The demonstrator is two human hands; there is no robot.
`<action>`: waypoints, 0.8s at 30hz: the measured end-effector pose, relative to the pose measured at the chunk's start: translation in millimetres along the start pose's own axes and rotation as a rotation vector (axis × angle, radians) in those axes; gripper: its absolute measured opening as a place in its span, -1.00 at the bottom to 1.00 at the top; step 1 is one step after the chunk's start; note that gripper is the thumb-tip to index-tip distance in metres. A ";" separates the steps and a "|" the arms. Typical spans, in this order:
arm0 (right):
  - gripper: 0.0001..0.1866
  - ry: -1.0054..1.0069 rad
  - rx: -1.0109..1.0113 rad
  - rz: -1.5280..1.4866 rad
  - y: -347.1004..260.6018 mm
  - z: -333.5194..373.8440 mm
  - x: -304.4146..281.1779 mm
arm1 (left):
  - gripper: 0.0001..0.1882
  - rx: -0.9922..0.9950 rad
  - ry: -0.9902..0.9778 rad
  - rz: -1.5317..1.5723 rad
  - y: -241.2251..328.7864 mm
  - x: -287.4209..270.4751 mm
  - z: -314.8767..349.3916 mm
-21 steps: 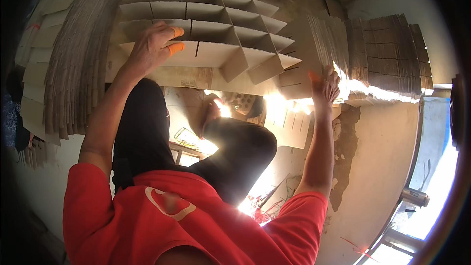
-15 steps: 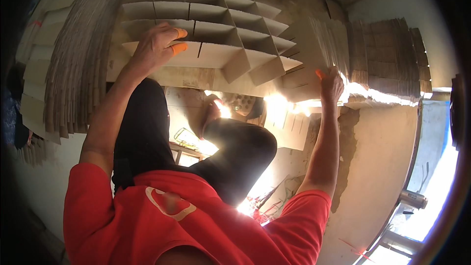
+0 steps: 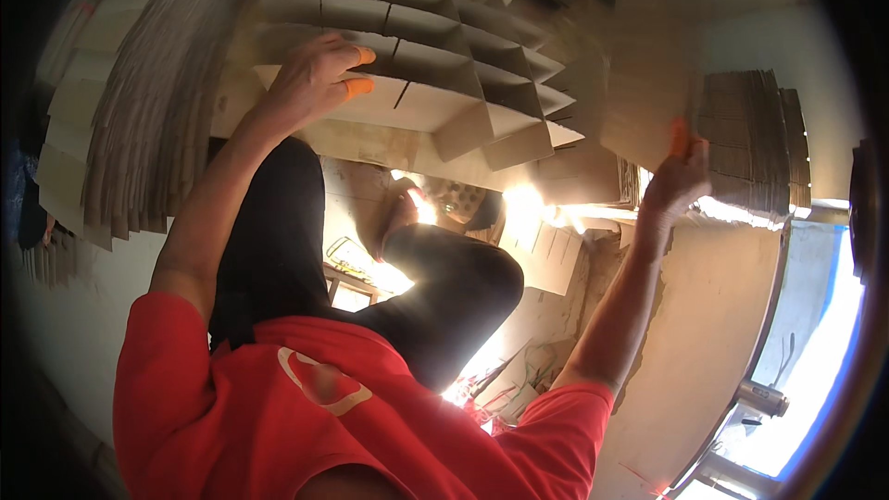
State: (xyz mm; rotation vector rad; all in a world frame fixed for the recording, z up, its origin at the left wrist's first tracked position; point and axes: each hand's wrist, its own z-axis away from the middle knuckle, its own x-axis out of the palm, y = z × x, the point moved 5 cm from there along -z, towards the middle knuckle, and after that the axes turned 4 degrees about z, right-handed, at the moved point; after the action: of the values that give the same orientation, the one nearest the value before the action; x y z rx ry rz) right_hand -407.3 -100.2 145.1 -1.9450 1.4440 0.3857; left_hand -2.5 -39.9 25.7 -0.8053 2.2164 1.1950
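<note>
A worker in a red shirt [image 3: 306, 407] bearing a pale looped emblem, and in dark trousers [image 3: 444, 296], sits with both bare arms stretched out over cardboard parts, the left knee raised and the right leg folded across. The left hand [image 3: 315, 83] is poised at the near left part of a cardboard divider grid [image 3: 431, 63], its fingers curled, with orange covers [image 3: 359, 87] on the thumb and a fingertip; the two tips stand apart at the grid's front strip [image 3: 435, 111], and whether they grip it cannot be told. The right hand [image 3: 681, 171], well apart to the right, is closed on the lower edge of a cardboard sheet [image 3: 653, 65], held upright and blurred, an orange-covered thumb against its face. The grid rests on a pale wooden surface [image 3: 370, 141], its slotted strips crossing to form open cells, to the left of the raised sheet. Beneath, sunlight strikes the floor near a foot [image 3: 400, 227] and a slotted cardboard piece [image 3: 542, 255]. A tall, fanned cardboard stack [image 3: 167, 102] lines the left side, and another bundle of cardboard [image 3: 745, 134] stands just beyond the right hand. Farther right, a metal cylinder [image 3: 764, 398] shows beside a brightly lit opening [image 3: 806, 352].
</note>
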 end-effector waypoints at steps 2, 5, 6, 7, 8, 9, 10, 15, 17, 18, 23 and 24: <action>-0.84 -0.074 0.026 -0.284 -53.8 -6.2 -5.5 | -0.73 0.007 -0.006 -0.008 -4.7 3.2 2.1; -0.79 -0.277 -0.007 -0.609 -107.6 0.2 10.4 | -0.84 -0.063 -0.047 0.005 -11.6 9.7 6.3; -0.74 -0.343 -0.061 -0.640 -115.9 3.8 18.8 | -0.85 -0.050 -0.045 0.021 -11.6 12.2 5.9; -0.71 -0.395 -0.091 -0.632 -124.5 7.7 23.6 | -0.86 -0.036 -0.043 0.037 -11.8 13.9 5.3; -0.68 -0.447 -0.123 -0.626 -133.4 11.5 28.8 | -0.88 -0.024 -0.041 0.052 -12.3 14.4 5.0; -0.66 -0.485 -0.128 -0.582 -141.0 15.8 32.0 | -0.88 -0.027 -0.043 0.062 -11.6 14.4 4.7; -0.64 -0.523 -0.134 -0.536 -146.6 19.0 35.4 | -0.89 -0.029 -0.046 0.072 -10.8 14.2 4.8; -0.50 -0.545 -0.281 -0.473 -168.2 25.9 53.2 | -0.87 0.002 -0.036 0.065 -10.3 13.8 6.2; -0.50 -0.546 -0.285 -0.433 -173.1 28.3 58.4 | -0.88 0.008 -0.033 0.060 -10.4 13.7 6.0; -0.49 -0.551 -0.280 -0.412 -175.1 29.5 60.2 | -0.90 0.000 -0.037 0.067 -10.1 13.8 5.7; -0.49 -0.548 -0.183 -0.454 -179.5 29.4 63.2 | -0.94 -0.026 -0.053 0.073 -11.2 12.2 5.2; -0.49 -0.556 -0.174 -0.484 -178.2 29.4 65.2 | -0.94 -0.030 -0.054 0.075 -11.1 12.6 5.0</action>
State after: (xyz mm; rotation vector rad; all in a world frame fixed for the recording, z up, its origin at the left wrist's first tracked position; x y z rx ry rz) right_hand -215.3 -99.9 145.5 -2.0232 0.5836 0.7647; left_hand -2.9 -43.9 8.7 -0.6983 2.2067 1.2733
